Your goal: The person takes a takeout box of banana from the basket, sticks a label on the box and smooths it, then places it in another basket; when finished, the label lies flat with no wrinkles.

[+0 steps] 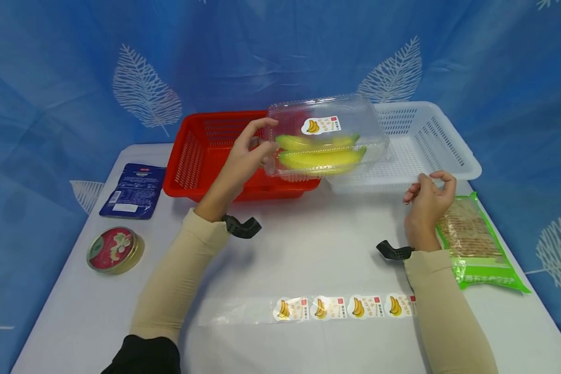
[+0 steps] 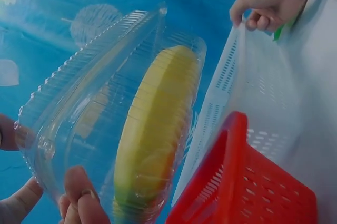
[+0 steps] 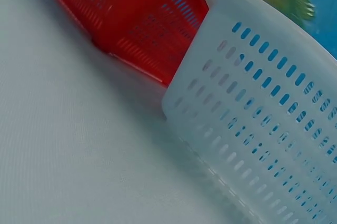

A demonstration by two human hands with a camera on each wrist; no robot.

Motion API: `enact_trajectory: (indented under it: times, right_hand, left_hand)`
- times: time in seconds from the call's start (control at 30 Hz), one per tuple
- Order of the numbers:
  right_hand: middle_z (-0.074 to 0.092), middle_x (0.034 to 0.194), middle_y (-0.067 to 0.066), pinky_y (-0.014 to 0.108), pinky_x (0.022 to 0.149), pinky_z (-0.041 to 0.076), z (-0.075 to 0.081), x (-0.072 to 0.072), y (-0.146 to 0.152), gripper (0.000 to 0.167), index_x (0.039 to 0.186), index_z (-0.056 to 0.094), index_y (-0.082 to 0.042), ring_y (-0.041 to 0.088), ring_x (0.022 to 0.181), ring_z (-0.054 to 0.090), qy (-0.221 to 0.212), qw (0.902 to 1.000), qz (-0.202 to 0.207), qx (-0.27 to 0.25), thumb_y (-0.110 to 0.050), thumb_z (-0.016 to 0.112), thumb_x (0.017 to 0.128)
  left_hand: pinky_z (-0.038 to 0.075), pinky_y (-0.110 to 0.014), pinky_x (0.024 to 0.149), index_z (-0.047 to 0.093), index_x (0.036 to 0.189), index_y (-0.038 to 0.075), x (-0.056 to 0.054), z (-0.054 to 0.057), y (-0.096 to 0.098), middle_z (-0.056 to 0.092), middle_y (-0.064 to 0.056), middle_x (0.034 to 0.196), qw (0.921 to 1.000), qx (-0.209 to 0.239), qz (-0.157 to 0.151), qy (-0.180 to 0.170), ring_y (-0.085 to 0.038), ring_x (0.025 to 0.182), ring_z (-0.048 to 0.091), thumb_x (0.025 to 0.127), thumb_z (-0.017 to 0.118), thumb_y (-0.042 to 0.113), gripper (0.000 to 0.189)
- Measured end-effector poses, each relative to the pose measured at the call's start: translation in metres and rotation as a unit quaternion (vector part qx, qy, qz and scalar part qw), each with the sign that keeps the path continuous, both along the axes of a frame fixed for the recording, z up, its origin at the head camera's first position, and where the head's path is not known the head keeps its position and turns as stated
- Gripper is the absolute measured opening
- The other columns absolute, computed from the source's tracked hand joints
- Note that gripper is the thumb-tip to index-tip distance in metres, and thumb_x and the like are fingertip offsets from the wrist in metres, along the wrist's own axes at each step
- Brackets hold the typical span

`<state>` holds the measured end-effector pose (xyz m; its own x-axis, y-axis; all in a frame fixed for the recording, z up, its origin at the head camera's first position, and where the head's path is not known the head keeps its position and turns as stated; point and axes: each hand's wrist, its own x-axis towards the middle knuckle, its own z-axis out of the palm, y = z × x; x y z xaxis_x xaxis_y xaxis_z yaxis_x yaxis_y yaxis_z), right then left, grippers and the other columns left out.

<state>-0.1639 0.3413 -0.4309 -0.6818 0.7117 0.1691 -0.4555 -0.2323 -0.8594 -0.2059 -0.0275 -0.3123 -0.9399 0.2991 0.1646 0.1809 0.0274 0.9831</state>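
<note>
My left hand (image 1: pixel 250 161) grips the left end of a clear plastic clamshell box (image 1: pixel 355 119), thumb on one side and fingers on the other. Inside lie yellow bananas (image 1: pixel 322 159) with green tips, and a banana sticker (image 1: pixel 321 125) is on the lid. The box is held up over the red basket (image 1: pixel 182 166) and the white basket (image 1: pixel 449 140). At the white basket's front rim, my right hand (image 1: pixel 427 205) pinches the edge with curled fingers; the left wrist view shows this right hand (image 2: pixel 274 2) at the rim too. The right wrist view shows no fingers.
A strip of banana stickers (image 1: pixel 329 308) lies near the front. On the left are a blue pouch (image 1: pixel 135 189) and a round tin (image 1: pixel 114 250). Right of my right arm lies a green-edged packet (image 1: pixel 477 239). A blue leaf-print cloth (image 1: pixel 271 52) hangs behind.
</note>
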Motion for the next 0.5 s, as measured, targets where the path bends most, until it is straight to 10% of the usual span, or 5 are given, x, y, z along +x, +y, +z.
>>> enact_trajectory:
  times: [0.5]
  right_hand:
    - [0.050, 0.057, 0.011, 0.024, 0.036, 0.037, 0.001, 0.001, 0.001, 0.015, 0.101, 0.053, -0.009, 0.016, 0.036, 0.042, -0.008, 0.9999, -0.006, 0.001, -0.002, 0.064, 0.095]
  left_hand:
    - [0.059, -0.038, 0.070, 0.053, 0.139, 0.024, -0.053, 0.014, 0.077, 0.062, -0.013, 0.102, 0.9977, -0.014, -0.039, -0.053, -0.024, 0.070, 0.056, 0.096, 0.064, 0.021, 0.044]
